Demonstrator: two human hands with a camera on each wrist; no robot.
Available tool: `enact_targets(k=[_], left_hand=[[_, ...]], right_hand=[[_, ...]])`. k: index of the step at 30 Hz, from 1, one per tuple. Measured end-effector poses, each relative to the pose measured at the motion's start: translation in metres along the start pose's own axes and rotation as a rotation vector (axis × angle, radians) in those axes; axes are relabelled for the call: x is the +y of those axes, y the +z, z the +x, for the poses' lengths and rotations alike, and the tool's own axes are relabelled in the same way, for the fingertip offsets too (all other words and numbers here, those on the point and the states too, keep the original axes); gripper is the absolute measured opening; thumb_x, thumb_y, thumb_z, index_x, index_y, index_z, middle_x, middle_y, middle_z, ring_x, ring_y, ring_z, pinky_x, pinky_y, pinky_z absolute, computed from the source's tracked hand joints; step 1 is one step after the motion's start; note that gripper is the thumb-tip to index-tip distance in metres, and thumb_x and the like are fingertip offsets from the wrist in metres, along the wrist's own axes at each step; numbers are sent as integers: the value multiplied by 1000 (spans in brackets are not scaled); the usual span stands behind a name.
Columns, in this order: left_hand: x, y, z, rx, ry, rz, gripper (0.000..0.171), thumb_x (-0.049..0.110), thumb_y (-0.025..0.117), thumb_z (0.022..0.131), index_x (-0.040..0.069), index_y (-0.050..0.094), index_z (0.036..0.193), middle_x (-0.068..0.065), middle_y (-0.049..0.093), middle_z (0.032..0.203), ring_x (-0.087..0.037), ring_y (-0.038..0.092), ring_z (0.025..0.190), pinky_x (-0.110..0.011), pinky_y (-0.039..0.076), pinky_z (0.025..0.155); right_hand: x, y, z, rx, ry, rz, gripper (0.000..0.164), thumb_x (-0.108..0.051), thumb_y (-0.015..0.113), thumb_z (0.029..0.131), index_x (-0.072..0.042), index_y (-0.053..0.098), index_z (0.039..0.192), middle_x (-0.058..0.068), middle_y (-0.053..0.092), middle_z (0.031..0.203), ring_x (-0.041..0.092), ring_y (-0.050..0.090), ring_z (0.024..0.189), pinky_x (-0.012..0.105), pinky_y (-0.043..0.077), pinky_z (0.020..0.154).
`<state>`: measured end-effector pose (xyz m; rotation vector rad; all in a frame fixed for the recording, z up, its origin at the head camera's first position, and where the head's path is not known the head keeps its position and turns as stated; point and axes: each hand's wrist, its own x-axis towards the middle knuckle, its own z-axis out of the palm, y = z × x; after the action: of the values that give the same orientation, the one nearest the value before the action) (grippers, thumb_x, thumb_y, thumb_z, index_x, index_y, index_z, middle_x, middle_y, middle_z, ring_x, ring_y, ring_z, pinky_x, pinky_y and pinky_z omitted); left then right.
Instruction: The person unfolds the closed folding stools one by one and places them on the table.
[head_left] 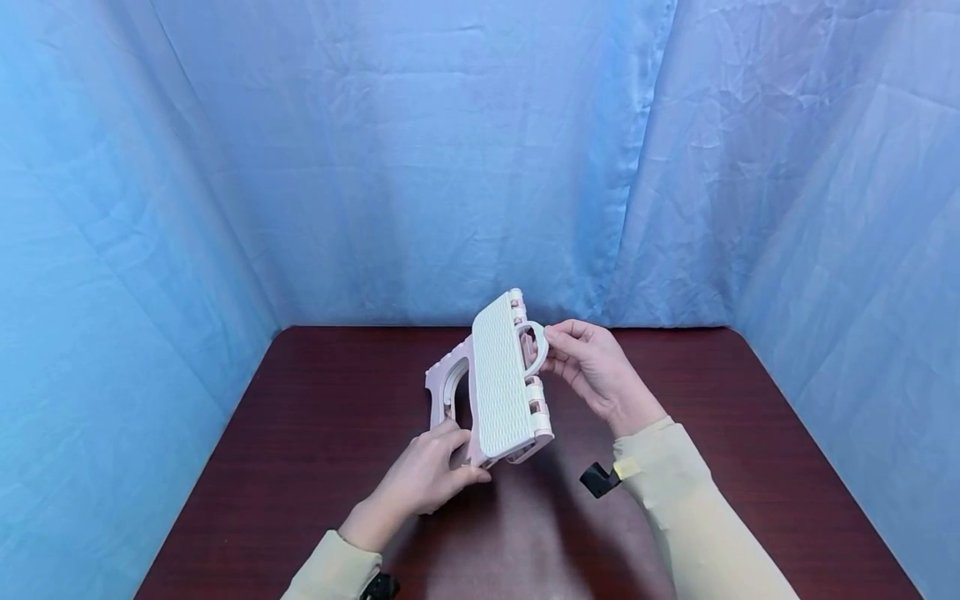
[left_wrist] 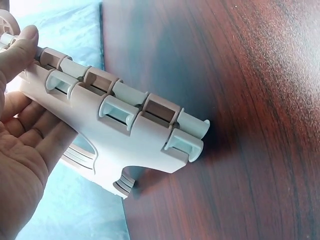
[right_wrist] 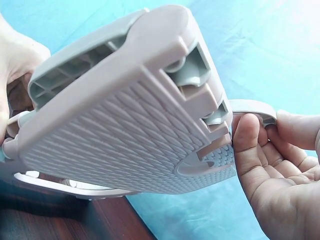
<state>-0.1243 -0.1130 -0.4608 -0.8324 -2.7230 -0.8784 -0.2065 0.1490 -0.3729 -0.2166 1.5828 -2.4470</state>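
A small plastic folding stool, white and pale pink with a wavy-ribbed seat, is held tilted over the table, partly folded. My left hand grips its leg side by the hinges, thumb on one face and fingers on the other. In the left wrist view, a row of barrel-shaped hinge joints runs along the leg panel. A curved carrying handle stands out from the seat's right edge. My right hand pinches this handle between thumb and fingers; the right wrist view shows the ribbed half-seat beside those fingers.
The dark red-brown wood-grain table lies under both hands. Blue curtains hang behind it and along both sides. A black wrist camera juts out from the right sleeve.
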Motion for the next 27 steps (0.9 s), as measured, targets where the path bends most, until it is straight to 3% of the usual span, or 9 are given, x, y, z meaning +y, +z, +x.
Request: enact_targets(k=[15,27], left_hand=[[3,1,3,-4,-18,-75,29,32,88,79,17,71,98,10,58,88,-12,56,78,-26,48,68],[3,4,4,19,6,-133,29,33,87,80,18,71,98,11,58,86,-14,55,75,-22,44,66]], right_hand=[[-12,9,-3,-14,1,0,18,0,58,102,-5,71,90,9,72,88,19,68,77,31,58,74],[-19,15,-4,-2,-6,-11,18,2,61,99,-5,73,88,8,72,87,19,67,74,30,59,73]])
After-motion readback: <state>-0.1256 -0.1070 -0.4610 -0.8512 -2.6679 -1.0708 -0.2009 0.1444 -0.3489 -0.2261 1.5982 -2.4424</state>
